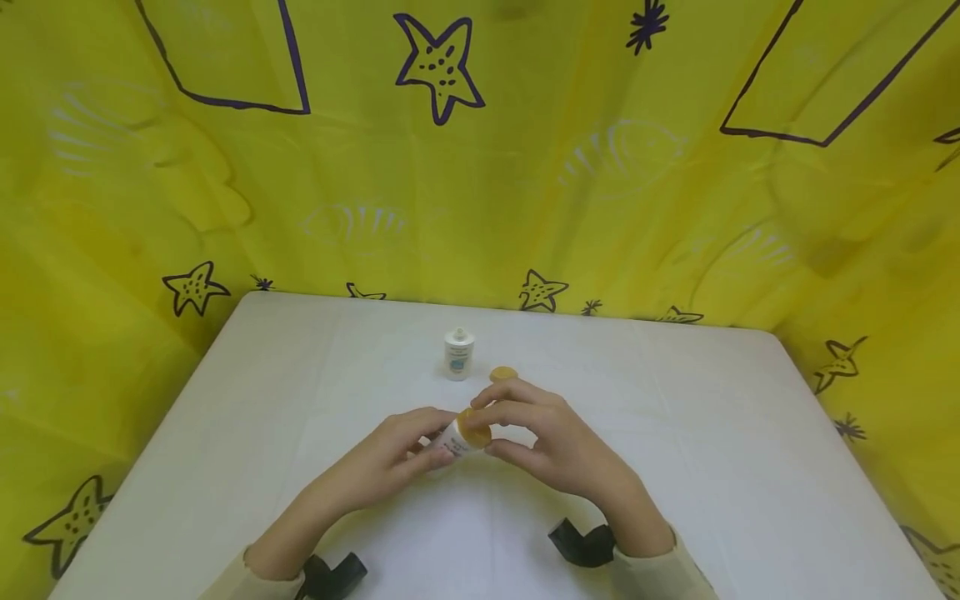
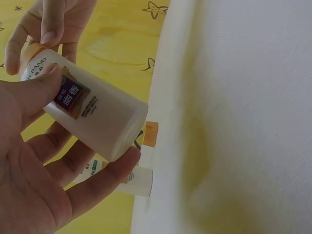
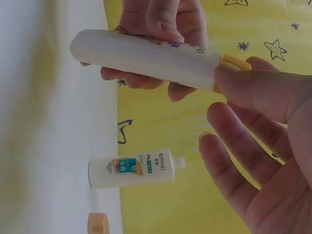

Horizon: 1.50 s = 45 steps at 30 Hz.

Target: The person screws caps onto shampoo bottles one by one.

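My left hand (image 1: 397, 454) grips a white lotion bottle (image 2: 105, 114), tilted with its capped end toward my right hand (image 1: 551, 433). The bottle's label has a dark purple patch with light characters. On its end sits an orange cap (image 1: 476, 429). My right thumb and index finger pinch this cap, while the other fingers stay spread, as the right wrist view shows. A second white bottle (image 3: 131, 168), with a teal label patch and a bare nozzle, stands upright behind the hands. Beside it lies a loose orange cap (image 1: 504, 374), just past my right fingertips.
A white cloth covers the table (image 1: 360, 350). Behind it and along the sides hangs a yellow curtain (image 1: 495, 167) with starfish drawings. Black devices (image 1: 581, 543) are worn at both wrists, close over the table's near part.
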{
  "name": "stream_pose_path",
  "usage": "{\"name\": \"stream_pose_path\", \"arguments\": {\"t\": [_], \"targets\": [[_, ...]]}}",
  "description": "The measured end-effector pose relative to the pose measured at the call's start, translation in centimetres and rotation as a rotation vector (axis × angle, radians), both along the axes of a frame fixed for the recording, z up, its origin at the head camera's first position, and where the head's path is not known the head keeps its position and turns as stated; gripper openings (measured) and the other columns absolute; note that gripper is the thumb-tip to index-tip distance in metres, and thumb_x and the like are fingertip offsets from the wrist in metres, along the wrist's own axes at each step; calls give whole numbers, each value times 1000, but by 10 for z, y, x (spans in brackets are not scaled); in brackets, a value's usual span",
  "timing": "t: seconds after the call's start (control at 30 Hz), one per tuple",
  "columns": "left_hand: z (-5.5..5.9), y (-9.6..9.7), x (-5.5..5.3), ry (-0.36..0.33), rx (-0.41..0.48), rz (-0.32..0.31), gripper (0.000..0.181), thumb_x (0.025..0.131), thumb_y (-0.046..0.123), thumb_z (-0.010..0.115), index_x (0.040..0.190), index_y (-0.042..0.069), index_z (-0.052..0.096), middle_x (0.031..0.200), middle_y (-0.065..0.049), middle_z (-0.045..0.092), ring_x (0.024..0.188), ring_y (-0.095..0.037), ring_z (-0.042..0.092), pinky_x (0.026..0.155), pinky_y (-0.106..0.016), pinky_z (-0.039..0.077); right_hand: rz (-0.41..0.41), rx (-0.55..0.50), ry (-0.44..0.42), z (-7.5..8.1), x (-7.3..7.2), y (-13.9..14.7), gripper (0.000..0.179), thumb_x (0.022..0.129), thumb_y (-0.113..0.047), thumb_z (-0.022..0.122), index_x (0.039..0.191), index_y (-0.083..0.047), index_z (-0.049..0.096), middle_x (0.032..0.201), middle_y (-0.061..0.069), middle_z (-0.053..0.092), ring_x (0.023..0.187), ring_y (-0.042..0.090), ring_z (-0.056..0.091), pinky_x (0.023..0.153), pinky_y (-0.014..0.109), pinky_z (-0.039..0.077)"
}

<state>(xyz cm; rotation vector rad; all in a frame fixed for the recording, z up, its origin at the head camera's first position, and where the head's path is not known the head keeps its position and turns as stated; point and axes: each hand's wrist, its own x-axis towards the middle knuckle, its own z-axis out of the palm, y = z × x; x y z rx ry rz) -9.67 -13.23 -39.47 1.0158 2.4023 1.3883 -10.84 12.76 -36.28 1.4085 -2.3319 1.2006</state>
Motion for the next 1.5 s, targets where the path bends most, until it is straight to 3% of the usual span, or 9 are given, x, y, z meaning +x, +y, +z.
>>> {"name": "stream_pose_path", "arguments": {"t": [0.17,0.37,0.6,0.83,1.13,1.5], "targets": [[-1,0,-1,-55,26,-53,29,101,29,58,129,21,60,113,5,67,99,-13,64,81,-32,56,19,9,9,0,1,1,32,86,-10,77,117,-17,71,128,1,63,121,19,60,94,28,53],[-2,0,-2,-90,48,-96,29,101,28,60,129,23,60,109,6,67,98,-14,65,80,-33,58,57,22,12,-1,0,1,28,87,-10,77,112,-18,72,129,1,64,120,19,61,95,27,52],[-5,1,-5,-145,116,-67,28,98,25,64,126,18,63,108,1,69,97,-17,65,79,-33,58,70,-11,13,-1,-3,1,28,87,-10,77,113,-17,71,124,2,65,116,18,61,93,26,52],[-6,2,-5,-104,112,-14,26,97,26,66,121,17,62,103,3,69,93,-12,66,84,-36,57,46,9,0,-1,-2,0,28,86,-12,77,112,-18,70,124,0,63,117,17,60,94,28,51],[-5,1,-3,-136,124,-35,25,95,24,68,119,17,63,101,1,68,86,-16,65,81,-34,56,86,11,3,-2,-2,1,25,84,-8,78,106,-17,71,125,2,64,115,17,61,92,25,52],[-4,3,-1,-85,105,-15,29,96,26,67,123,16,61,103,2,68,82,-10,66,73,-30,56,83,-35,-18,-5,-2,-2,27,80,-7,81,102,-18,69,113,-3,61,106,12,60,84,23,53]]}}
